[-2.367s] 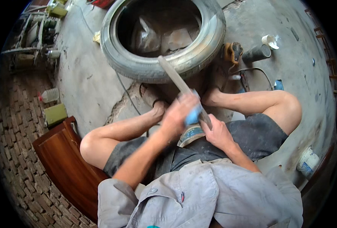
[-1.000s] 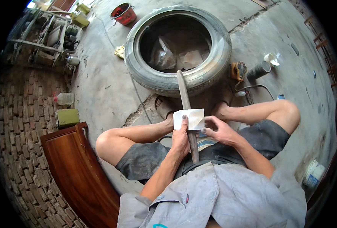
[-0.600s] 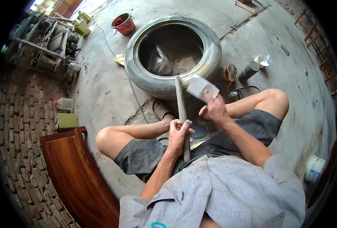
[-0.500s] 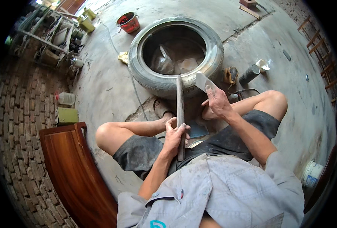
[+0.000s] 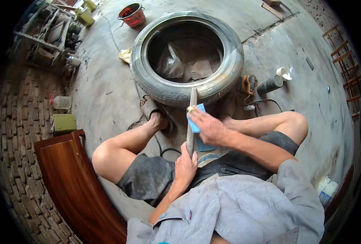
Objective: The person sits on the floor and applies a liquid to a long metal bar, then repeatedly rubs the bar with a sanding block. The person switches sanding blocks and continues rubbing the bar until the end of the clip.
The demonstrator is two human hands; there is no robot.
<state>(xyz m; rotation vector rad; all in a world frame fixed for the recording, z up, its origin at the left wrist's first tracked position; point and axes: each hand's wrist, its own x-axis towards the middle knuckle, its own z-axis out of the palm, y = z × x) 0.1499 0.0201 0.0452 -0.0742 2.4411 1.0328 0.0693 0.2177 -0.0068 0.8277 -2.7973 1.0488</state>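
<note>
**Two hands on a slim strip, seen from above**

The left hand (image 5: 184, 166) is closed around the near part of a grey-brown strip (image 5: 190, 140), the thumb lying along one side. The right hand (image 5: 210, 128) is nearer the far end, its fingers folded over a blue sheet (image 5: 194, 127) and holding it against the strip; how firmly they press cannot be told. The strip's long axis runs almost straight away from the lap, the left hand behind the right along it, while the right forearm crosses it obliquely from the right. The free tip lies in front of the near wall of a tyre (image 5: 141, 71) (whether the two touch is not clear). Inside the tyre are a clear plastic bag (image 5: 172, 67) and a pale flat piece (image 5: 200, 69). Right of it lie a yellow-and-black power tool (image 5: 249, 84) and a dark cylinder (image 5: 270, 85).
</note>
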